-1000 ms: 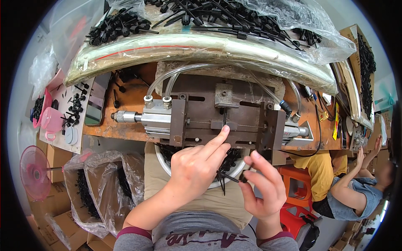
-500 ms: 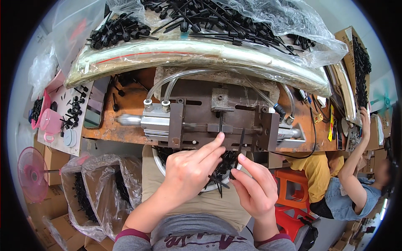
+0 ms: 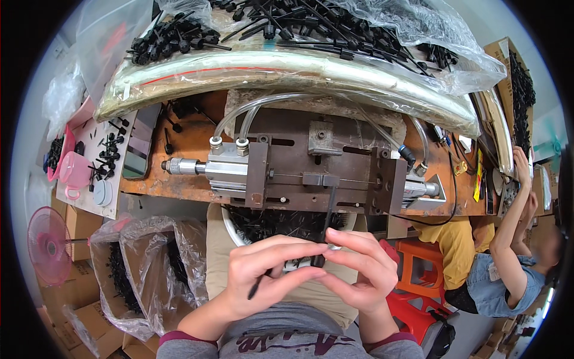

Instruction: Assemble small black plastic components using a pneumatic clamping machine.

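In front of the brown metal fixture (image 3: pixel 353 161), both my hands meet at the knobbed lower end of a thin black plastic rod (image 3: pixel 329 224). The rod stands nearly upright, its top overlapping the small clamp block (image 3: pixel 318 179) in the picture; whether they touch I cannot tell. My left hand (image 3: pixel 260 269) is closed, thumb and fingertips at the knob, and another black stem (image 3: pixel 255 288) sticks out below its fingers. From the other side my right hand (image 3: pixel 362 272) pinches the same rod. Beneath the fixture, a white-rimmed tub (image 3: pixel 237 234) of black parts sits at my lap.
Air cylinders (image 3: pixel 227 175) with clear hoses flank the fixture. Behind it, a plastic-wrapped pad (image 3: pixel 287 69) carries heaped black rods (image 3: pixel 299 30). A phone (image 3: pixel 141 143) lies at left. Bagged boxes (image 3: pixel 149 269) stand lower left. At right, a person (image 3: pixel 502 275) works near red stools (image 3: pixel 418 266).
My left hand has drawn back from the clamp block to join my right hand. The black rod that stood in the block is gone from it. My view has shifted slightly.
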Available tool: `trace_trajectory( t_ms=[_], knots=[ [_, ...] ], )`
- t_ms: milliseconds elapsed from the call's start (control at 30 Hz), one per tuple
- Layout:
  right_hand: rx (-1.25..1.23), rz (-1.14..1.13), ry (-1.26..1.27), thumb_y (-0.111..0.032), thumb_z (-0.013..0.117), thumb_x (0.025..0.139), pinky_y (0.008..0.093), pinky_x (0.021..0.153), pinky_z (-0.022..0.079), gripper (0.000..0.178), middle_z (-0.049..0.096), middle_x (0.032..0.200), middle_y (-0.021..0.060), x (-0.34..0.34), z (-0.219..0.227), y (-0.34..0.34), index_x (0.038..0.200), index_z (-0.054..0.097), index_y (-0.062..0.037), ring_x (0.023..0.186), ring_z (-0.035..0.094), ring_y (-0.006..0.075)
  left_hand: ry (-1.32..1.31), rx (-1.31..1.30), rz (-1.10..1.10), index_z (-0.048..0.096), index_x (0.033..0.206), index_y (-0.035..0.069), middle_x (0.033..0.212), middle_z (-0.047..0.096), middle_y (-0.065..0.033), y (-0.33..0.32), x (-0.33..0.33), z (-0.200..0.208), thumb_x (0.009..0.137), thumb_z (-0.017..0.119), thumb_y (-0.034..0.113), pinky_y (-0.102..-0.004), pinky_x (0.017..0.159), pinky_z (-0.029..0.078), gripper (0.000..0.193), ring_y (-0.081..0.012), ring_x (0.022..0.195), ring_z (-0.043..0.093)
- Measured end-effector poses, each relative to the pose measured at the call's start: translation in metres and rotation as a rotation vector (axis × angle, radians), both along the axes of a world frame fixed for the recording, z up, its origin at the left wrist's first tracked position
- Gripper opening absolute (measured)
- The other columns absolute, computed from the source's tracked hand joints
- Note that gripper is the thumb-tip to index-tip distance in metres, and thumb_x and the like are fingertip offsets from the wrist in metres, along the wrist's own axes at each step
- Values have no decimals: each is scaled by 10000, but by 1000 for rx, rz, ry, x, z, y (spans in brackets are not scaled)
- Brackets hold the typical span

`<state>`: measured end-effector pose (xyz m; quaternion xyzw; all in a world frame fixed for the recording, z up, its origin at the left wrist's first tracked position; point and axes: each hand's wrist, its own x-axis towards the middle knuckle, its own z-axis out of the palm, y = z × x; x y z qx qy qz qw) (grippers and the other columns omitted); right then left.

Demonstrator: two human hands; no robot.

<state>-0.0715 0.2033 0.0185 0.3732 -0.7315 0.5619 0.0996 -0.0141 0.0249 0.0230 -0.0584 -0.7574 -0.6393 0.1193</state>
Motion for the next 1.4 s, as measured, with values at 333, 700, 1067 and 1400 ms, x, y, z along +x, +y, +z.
trace_trajectory(
  t_ms=[333, 700, 1067, 1400],
  knots=[
    [-490, 198, -1114, -112, 564, 962, 248, 525, 503, 263, 667, 891, 140, -11, -4, 2, 1135, 611, 81, 625, 629, 146, 134, -121, -178, 729, 1000, 46, 917, 695, -70, -6, 8, -2, 702, 823, 66, -263, 556, 531, 313, -170, 719, 672],
    [-437, 169, -1055, -117, 559, 955, 228, 439, 480, 184, 653, 804, 173, -9, -5, -5, 940, 606, 60, 503, 592, 150, 218, -271, -228, 746, 986, 83, 956, 681, -46, -11, 12, -2, 700, 792, 98, -275, 536, 539, 290, -156, 643, 662],
    [-515, 44, -947, -117, 546, 979, 230, 491, 493, 160, 661, 772, 159, -5, -6, -5, 935, 582, 32, 517, 612, 146, 377, -455, -130, 775, 935, 176, 1079, 724, -18, -10, 19, -7, 645, 829, 199, -189, 400, 326, 296, -39, 476, 524],
    [-561, 76, -987, -146, 531, 989, 245, 468, 499, 184, 653, 776, 168, 3, -7, -10, 941, 560, 29, 525, 616, 162, 333, -441, -165, 763, 923, 90, 1107, 713, -33, -10, 15, -3, 696, 756, 116, -173, 421, 395, 229, -43, 520, 586]
  ],
)
